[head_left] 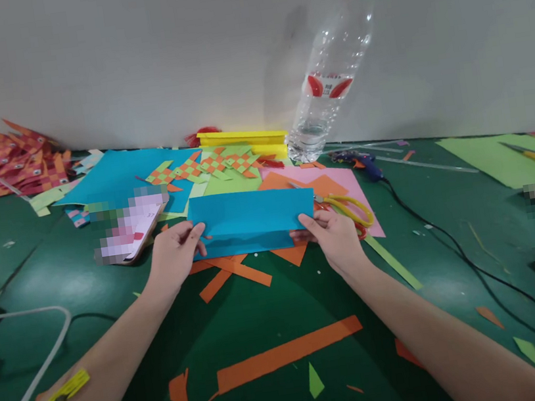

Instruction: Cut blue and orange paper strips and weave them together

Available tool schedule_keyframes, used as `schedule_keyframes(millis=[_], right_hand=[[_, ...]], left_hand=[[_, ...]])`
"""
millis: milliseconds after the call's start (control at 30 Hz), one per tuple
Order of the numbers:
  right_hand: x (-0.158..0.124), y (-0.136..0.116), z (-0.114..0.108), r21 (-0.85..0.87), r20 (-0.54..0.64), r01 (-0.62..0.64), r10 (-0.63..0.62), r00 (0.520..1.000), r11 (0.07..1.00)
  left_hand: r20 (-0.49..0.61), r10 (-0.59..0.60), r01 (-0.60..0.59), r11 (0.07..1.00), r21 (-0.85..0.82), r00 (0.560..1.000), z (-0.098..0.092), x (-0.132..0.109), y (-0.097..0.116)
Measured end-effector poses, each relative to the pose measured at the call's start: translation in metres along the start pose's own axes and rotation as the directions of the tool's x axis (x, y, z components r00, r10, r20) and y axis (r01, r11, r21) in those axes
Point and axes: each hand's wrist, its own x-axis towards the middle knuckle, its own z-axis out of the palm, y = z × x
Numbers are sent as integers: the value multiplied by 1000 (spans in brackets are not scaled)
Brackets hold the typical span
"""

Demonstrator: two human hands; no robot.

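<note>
A folded blue paper sheet [251, 219] lies on the green table [262, 307] in front of me. My left hand [174, 253] pinches its lower left corner, fingers closed on the edge. My right hand [334, 234] grips the lower right corner the same way. Orange paper strips [230, 273] stick out from under the sheet. Yellow-handled scissors [351, 208] lie just right of my right hand on a pink sheet [344, 180].
A clear plastic bottle [330, 79] stands at the back by the wall. Woven orange-green paper pieces [203, 166], a yellow box [243, 139], a phone [130, 233] and a glue gun [367, 166] with black cable lie around. Orange scraps [289, 353] litter the near table.
</note>
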Motion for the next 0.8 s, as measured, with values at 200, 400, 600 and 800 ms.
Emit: schedule_keyframes(millis=[200, 400, 600, 800], right_hand=[[-5, -4, -3, -299, 54, 218, -211, 976, 929], [-7, -5, -2, -295, 164, 199, -155, 974, 935], [-14, -6, 7, -99, 132, 108, -95, 987, 989], [-41, -8, 31, 24, 85, 61, -63, 994, 998]], left_hand=[[-2, -39, 38, 997, -60, 999, -1, 1, 6], [-48, -129, 107, 939, -328, 990, 0, 1, 1], [-158, -155, 15, 757, -653, 975, 8, -8, 5], [138, 120, -28, 844, -536, 983, 22, -32, 23]])
